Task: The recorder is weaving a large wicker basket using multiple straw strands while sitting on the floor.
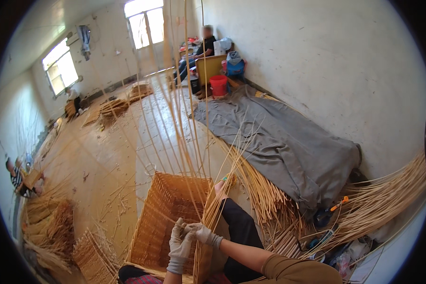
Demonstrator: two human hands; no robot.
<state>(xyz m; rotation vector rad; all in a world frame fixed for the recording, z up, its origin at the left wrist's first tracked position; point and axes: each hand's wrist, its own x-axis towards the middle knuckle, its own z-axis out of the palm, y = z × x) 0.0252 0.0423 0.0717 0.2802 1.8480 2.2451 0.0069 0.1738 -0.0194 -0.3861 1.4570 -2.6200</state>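
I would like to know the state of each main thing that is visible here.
Basket: woven walls, open at the top
Rods: standing upright from the basket, unwoven
Left hand: gloved, raised over the basket, grip unclear
Right hand: gloved, bent inward, grip unclear
Gray cloth: spread out, wrinkled
Red bucket: standing upright
Reeds at right: loose, piled

Basket (151, 225): golden-tan, woven pattern | gloves (178, 251) over basket: off-white | trouser leg (240, 222) right of basket: black | cloth (288, 144) right of basket: grey | bucket (218, 86) beyond basket: red
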